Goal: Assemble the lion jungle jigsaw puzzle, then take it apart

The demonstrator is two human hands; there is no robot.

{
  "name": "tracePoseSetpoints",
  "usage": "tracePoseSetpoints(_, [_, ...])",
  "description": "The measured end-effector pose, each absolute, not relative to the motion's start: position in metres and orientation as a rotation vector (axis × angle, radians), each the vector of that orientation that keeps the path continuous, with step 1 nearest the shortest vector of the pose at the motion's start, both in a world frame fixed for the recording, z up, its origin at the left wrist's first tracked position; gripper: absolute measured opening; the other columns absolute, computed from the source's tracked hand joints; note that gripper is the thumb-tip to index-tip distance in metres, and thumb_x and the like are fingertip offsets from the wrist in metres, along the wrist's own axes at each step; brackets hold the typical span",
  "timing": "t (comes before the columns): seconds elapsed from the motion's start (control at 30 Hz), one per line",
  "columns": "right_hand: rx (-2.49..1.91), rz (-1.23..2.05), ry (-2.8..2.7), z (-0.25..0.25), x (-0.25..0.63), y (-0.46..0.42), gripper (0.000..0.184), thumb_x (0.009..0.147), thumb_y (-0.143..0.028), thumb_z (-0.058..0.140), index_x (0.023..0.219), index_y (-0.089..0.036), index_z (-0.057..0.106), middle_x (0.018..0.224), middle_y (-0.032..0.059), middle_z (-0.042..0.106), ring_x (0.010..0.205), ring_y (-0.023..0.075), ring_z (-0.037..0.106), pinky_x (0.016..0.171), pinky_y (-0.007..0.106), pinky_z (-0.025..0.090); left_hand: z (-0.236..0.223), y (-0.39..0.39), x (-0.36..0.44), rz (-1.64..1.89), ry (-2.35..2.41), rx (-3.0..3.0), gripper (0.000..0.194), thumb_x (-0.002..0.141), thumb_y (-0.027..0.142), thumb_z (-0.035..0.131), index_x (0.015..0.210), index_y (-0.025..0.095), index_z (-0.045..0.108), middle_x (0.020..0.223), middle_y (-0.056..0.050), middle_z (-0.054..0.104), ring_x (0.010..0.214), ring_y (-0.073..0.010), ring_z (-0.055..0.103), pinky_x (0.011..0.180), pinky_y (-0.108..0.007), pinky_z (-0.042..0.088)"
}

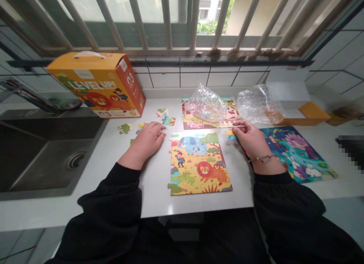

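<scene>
The animal jigsaw puzzle (196, 165) lies flat in front of me, showing elephants, lions and a crocodile, with an uneven left edge. To its upper right, my right hand (250, 139) pinches a small yellow and blue puzzle piece (230, 134) between thumb and fingers. My left hand (148, 140) rests on the counter left of the puzzle, fingers curled in. An orange bit shows between its thumb and forefinger, too small to make out. Loose puzzle pieces lie around that hand, among them a green piece (125, 128) and a blue and orange piece (169, 120).
A farm puzzle (193, 121) with crumpled clear plastic (209, 104) on it lies behind. More plastic (257, 104) and an open box (304, 114) stand right of it. A dark blue rabbit puzzle (301, 154) lies right, an orange carton (99, 87) and sink (48, 154) left.
</scene>
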State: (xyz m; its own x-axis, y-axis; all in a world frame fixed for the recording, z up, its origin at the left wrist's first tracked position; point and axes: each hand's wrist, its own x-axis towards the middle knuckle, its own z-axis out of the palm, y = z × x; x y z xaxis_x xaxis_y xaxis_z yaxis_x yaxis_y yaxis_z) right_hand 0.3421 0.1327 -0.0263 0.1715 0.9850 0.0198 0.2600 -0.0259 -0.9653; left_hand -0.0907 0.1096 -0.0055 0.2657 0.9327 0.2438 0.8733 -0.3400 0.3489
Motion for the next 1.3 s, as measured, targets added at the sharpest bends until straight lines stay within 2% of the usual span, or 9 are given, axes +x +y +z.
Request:
tracePoseSetpoints(0.1, [-1.438,1.041,-1.285,-0.023,0.339,0.131,0.047,0.076,-0.055,0.093,0.107,-0.027,0.071,0.083,0.0014,0.075,0.065,0.0185,0.062,0.054,0.03,0.046,-0.004,0.11,-0.101,0.51,1.903,2.31,0.042,0.103,0.035,0.067,0.137,0.012,0.075,0.141,-0.022,0.075,0.135,-0.0387,0.067,0.124,-0.055,0.05])
tracePoseSetpoints(0.23, [-1.395,1.081,-1.32,-0.019,0.337,0.129,0.053,0.073,-0.06,0.099,0.105,-0.028,0.071,0.085,0.0006,0.072,0.073,0.0213,0.067,0.062,0.034,0.059,-0.004,0.111,-0.108,0.401,1.954,2.287,0.043,0.102,0.041,0.069,0.136,0.014,0.077,0.141,-0.022,0.076,0.136,-0.0383,0.067,0.126,-0.053,0.049])
tracePoseSetpoints(0.47, [-1.418,1.06,-1.454,-0.021,0.338,0.13,0.05,0.077,-0.065,0.096,0.099,-0.027,0.072,0.091,0.0054,0.078,0.076,0.0222,0.069,0.066,0.036,0.058,-0.003,0.11,-0.105,0.402,1.978,2.249,0.036,0.104,0.041,0.069,0.131,0.02,0.078,0.138,-0.017,0.077,0.131,-0.0367,0.068,0.12,-0.051,0.053])
tracePoseSetpoints(0.67, [-1.446,1.018,-1.53,-0.018,0.338,0.128,0.046,0.082,-0.064,0.092,0.102,-0.026,0.074,0.091,0.0059,0.078,0.077,0.022,0.07,0.066,0.035,0.057,-0.002,0.11,-0.104,0.443,1.966,2.215,0.038,0.103,0.041,0.069,0.131,0.017,0.078,0.135,-0.019,0.077,0.129,-0.0379,0.069,0.119,-0.054,0.054])
tracePoseSetpoints(0.73, [-1.446,1.005,-1.55,-0.018,0.337,0.128,0.045,0.084,-0.063,0.091,0.103,-0.025,0.075,0.092,0.0062,0.078,0.077,0.0219,0.07,0.066,0.035,0.057,-0.003,0.109,-0.103,0.478,1.928,2.242,0.042,0.101,0.041,0.071,0.135,0.016,0.077,0.143,-0.021,0.075,0.137,-0.0384,0.067,0.124,-0.054,0.051])
tracePoseSetpoints(0.83, [-1.443,0.995,-1.573,-0.018,0.337,0.127,0.043,0.085,-0.06,0.091,0.103,-0.025,0.076,0.093,0.0063,0.078,0.078,0.0212,0.07,0.066,0.034,0.058,-0.005,0.107,-0.101,0.531,1.78,2.321,0.05,0.1,0.04,0.072,0.144,0.018,0.073,0.166,-0.02,0.063,0.157,-0.037,0.056,0.135,-0.055,0.042])
tracePoseSetpoints(0.9, [-1.442,0.991,-1.585,-0.018,0.337,0.127,0.042,0.086,-0.06,0.09,0.103,-0.024,0.076,0.093,0.0064,0.078,0.077,0.0208,0.07,0.066,0.034,0.057,-0.007,0.107,-0.099,0.542,1.697,2.351,0.05,0.101,0.039,0.07,0.146,0.018,0.072,0.17,-0.02,0.061,0.16,-0.0352,0.055,0.137,-0.054,0.04])
tracePoseSetpoints(1.1, [-1.427,1.002,-1.583,-0.02,0.337,0.128,0.042,0.086,-0.06,0.09,0.103,-0.024,0.076,0.093,0.0066,0.079,0.077,0.0209,0.069,0.067,0.034,0.057,-0.008,0.108,-0.099,0.582,1.773,2.335,0.049,0.1,0.036,0.067,0.144,0.016,0.072,0.159,-0.021,0.07,0.153,-0.0361,0.062,0.134,-0.055,0.045])
tracePoseSetpoints(1.3, [-1.446,0.951,-1.585,-0.018,0.337,0.128,0.043,0.085,-0.062,0.09,0.102,-0.025,0.075,0.09,0.0065,0.078,0.076,0.0222,0.07,0.065,0.034,0.058,0.009,0.11,-0.11,0.741,2.077,2.087,0.039,0.097,0.02,0.059,0.132,0.017,0.076,0.141,-0.016,0.079,0.137,-0.0342,0.072,0.125,-0.049,0.053])
